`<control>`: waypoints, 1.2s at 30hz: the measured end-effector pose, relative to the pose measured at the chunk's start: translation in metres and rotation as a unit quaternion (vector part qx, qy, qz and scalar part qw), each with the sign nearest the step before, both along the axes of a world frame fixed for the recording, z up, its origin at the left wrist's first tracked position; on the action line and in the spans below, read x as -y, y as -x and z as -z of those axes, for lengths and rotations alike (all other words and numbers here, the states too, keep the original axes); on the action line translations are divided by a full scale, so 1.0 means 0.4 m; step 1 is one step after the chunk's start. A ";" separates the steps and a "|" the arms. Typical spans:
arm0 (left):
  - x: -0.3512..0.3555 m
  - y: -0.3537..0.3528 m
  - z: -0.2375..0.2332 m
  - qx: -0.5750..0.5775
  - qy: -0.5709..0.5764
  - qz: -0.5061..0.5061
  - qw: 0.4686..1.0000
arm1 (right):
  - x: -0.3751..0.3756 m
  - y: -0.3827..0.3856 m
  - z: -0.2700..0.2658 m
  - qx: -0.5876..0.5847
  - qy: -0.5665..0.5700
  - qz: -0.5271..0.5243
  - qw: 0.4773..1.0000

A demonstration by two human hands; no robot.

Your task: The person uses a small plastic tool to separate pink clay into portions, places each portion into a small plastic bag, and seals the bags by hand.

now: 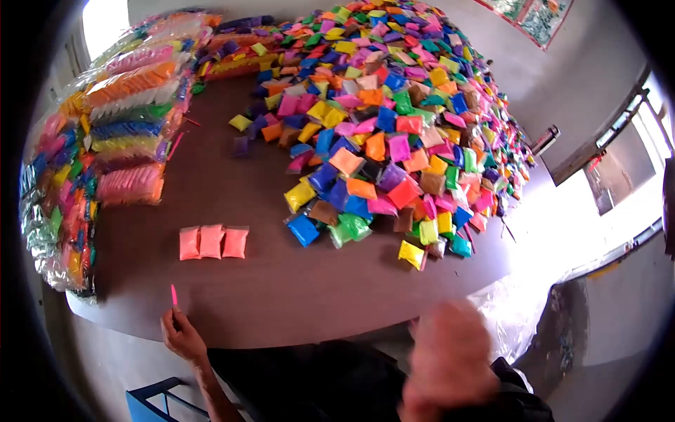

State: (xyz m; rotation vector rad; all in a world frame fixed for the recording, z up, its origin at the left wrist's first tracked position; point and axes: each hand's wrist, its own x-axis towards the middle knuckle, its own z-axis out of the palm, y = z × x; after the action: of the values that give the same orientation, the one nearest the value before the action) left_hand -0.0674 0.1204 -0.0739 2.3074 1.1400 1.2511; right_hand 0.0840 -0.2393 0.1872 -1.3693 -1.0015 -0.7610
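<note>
At the table's near left edge, my left hand (184, 339) is closed, its thumb and fingers pinching a thin pink stick (174, 295) that points up and away from me. Just beyond it, three coral-pink packets (211, 243) lie side by side on the brown table (281, 295), touching or slightly overlapping. My right hand (450, 352) is raised at the lower right, in front of the table's edge. Motion smears it, so its fingers and anything in them cannot be made out.
A large heap of small packets (399, 149) in many colours covers the back and right of the table. Along the left, clear bags (133, 126) hold rows of same-coloured packets. A blue frame (151, 394) stands below the left edge. Clear plastic sheeting (517, 309) hangs at the right.
</note>
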 end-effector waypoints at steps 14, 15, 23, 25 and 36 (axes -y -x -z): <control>0.008 0.005 -0.025 -0.037 0.033 0.000 0.999 | 0.216 -0.123 0.532 -0.139 0.299 0.320 0.888; 0.006 0.006 -0.025 -0.040 0.034 -0.003 0.999 | 0.214 -0.123 0.531 -0.140 0.301 0.317 0.889; -0.001 0.011 -0.011 -0.024 -0.003 0.023 0.999 | 0.213 -0.119 0.529 -0.143 0.314 0.320 0.882; -0.001 0.012 -0.015 -0.024 0.007 0.028 0.999 | 0.215 -0.120 0.529 -0.143 0.311 0.317 0.885; 0.024 -0.015 -0.045 0.002 -0.014 0.009 1.000 | 0.282 -0.528 0.395 -0.076 0.270 0.399 0.873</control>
State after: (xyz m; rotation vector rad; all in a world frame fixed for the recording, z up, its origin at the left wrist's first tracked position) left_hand -0.0615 0.1109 -0.0560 2.3290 1.1062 1.2719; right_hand 0.2951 -0.3522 0.0293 -2.3613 -0.4986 -0.9825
